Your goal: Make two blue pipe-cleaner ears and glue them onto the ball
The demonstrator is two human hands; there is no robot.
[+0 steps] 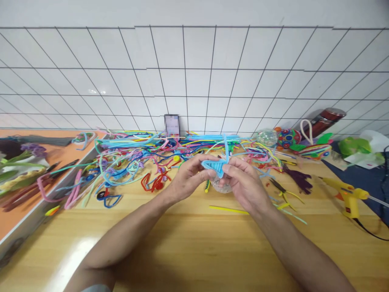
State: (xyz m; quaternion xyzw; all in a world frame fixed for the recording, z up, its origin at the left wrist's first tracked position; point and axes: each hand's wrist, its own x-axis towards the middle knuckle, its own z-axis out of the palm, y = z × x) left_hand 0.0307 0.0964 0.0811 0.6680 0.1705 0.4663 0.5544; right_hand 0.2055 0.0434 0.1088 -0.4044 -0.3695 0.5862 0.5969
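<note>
Between my two hands is a light blue pipe cleaner shape [214, 165], roughly triangular, with rows of pipe cleaner across its inside. One straight end of it sticks upward near my right fingers. My left hand [194, 173] pinches the shape's left side between thumb and fingers. At the right corner, my right hand [243, 178] grips it with thumb and forefinger, by the upright end. Behind and below the hands, a clear rounded object [221, 186] is partly hidden. A yellow pipe cleaner [228, 209] lies on the table just under my right wrist.
Loose pipe cleaners [127, 142] in many colours spread along the wall. A phone [172, 125] leans there. Yellow-handled pliers [285, 194] and a yellow glue gun [346, 194] lie to the right. An orange-lined tray [18, 227] holds pipe cleaner flowers at left.
</note>
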